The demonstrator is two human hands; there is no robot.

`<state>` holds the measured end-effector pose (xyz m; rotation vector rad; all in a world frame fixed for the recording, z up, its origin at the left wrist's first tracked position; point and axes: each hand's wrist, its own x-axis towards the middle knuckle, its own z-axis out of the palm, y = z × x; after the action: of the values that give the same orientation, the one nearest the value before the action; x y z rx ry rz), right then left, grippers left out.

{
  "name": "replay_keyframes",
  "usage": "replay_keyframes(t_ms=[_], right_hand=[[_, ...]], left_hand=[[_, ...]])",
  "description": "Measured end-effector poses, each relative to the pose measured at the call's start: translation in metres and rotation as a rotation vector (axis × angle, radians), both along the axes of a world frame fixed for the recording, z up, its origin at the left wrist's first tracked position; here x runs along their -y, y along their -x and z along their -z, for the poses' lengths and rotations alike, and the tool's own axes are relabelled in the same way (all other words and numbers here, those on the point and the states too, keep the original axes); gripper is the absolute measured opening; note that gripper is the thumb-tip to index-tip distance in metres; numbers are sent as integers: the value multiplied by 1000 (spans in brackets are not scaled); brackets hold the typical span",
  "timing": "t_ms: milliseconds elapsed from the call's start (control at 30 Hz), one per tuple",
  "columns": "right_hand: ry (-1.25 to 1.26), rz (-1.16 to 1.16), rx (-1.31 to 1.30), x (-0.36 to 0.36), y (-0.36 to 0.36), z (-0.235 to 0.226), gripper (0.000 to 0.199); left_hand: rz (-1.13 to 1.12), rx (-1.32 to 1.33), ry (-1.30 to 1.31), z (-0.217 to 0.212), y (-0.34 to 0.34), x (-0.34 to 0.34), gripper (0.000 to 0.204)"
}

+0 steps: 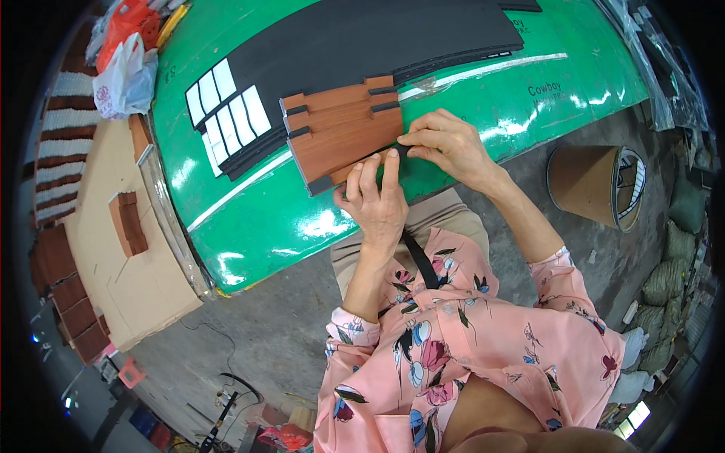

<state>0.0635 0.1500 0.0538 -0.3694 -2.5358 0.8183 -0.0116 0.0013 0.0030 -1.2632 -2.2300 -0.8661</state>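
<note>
A stack of brown wood-grained panels [343, 121] with notched edges and small black patches lies on the green table near its front edge. My left hand [375, 202] is bent over the stack's near edge, with fingertips pressed on the narrow brown rim. At the near right corner, my right hand [453, 149] pinches a thin black strip [405, 149] between thumb and forefinger. The strip runs along the near edge towards my left fingers, and part of it is hidden by them. Beyond the panels lie large black sheets [347, 45].
The green table [483, 94] has a glossy, taped cover. Black pieces with white rectangles [240, 119] lie left of the panels. Plastic bags [127, 75] sit at the far left, above a cardboard-topped surface [121, 279] bearing a brown piece [130, 223]. A round brown bin [580, 181] stands right.
</note>
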Motion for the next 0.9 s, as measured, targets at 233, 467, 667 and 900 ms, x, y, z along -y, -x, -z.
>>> replay_keyframes(t_ms=[233,467,667,900], right_hand=[[171,105,-113,-9,-13,12,33],[376,58,-42,-6,-24,18,29],[354,97,-40,1,-18,18,21],[96,101,-114,3,-15,17,18]], left_hand=[[-23,-42,76,-3,2,-3,46],[-22,-106,59,-1,3,-3,49],[-34,-98,77,9,2,-3,39],[-30,-127,64,3,3,-5,51]])
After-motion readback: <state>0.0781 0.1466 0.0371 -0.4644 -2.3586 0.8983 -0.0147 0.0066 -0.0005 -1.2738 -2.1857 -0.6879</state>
